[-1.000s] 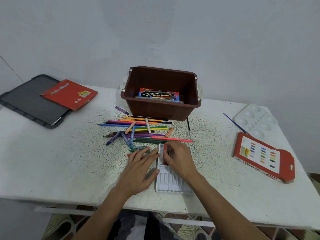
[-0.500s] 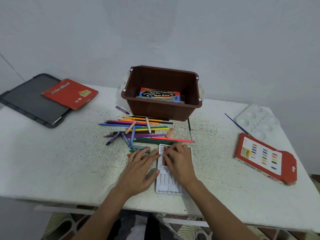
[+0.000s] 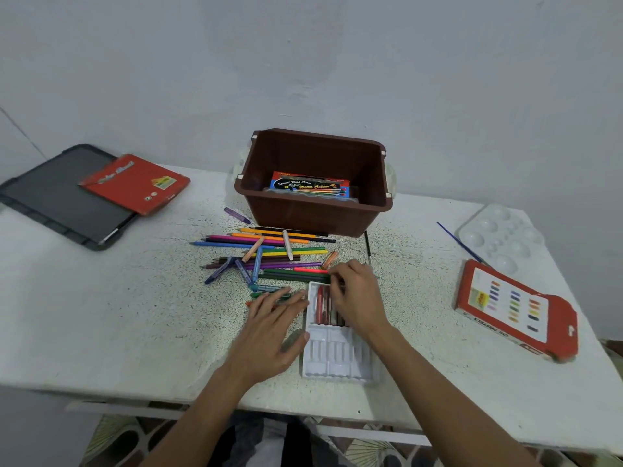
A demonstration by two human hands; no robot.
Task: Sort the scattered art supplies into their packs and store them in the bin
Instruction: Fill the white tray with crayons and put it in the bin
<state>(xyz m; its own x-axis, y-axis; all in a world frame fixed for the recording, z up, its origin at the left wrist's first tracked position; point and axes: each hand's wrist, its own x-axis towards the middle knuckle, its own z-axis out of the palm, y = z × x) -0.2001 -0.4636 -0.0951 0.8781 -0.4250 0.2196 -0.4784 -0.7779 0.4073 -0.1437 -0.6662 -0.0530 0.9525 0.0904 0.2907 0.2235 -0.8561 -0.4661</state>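
Note:
A white plastic crayon tray (image 3: 337, 352) lies near the table's front edge, with a few red and brown crayons (image 3: 322, 306) in its far slots. My right hand (image 3: 359, 296) arches over the tray's far right corner, fingertips at the crayons' far ends, and I see nothing held. Flat on the table, my left hand (image 3: 269, 335) touches the tray's left side with straight fingers. Scattered coloured pencils and crayons (image 3: 269, 246) lie just beyond. Behind them stands the brown bin (image 3: 313, 217), holding a watercolour box (image 3: 310, 187).
A red oil pastels box (image 3: 515, 310) lies at the right, with a white palette (image 3: 499, 237) and a thin brush (image 3: 460, 242) behind it. At the far left a red pack (image 3: 135, 183) rests on a black lid (image 3: 50, 197). A purple crayon (image 3: 237, 215) lies left of the bin.
My right hand set the red crayon it held into the tray and slid slightly farther away. My left hand stayed in place.

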